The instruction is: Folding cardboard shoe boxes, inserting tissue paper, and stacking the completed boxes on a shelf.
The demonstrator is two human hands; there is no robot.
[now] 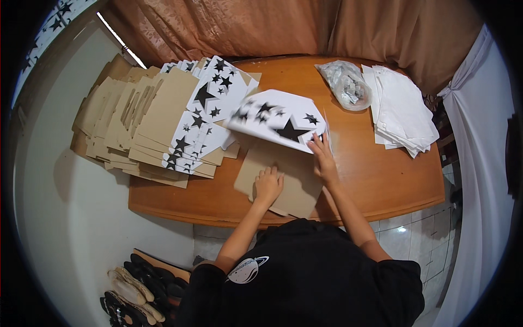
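Observation:
My left hand (268,186) lies with its fingers spread on a brown cardboard sheet (297,177) at the table's near edge. My right hand (325,163) grips the right end of a white star-printed cardboard panel (278,119), which is raised and tilted above the far part of that sheet. The panel's left end is smeared by motion. Whether panel and sheet are joined as one folded piece, I cannot tell. To the left, several overlapping flat cardboard pieces (131,117) form a wide pile, with star-printed ones (204,103) at its right side.
On the wooden table (376,182), a clear plastic bag with small silvery items (348,87) lies at the far right beside a stack of white sheets (403,109). Brown curtains (261,27) hang behind. Several shoes (133,289) sit on the floor at lower left.

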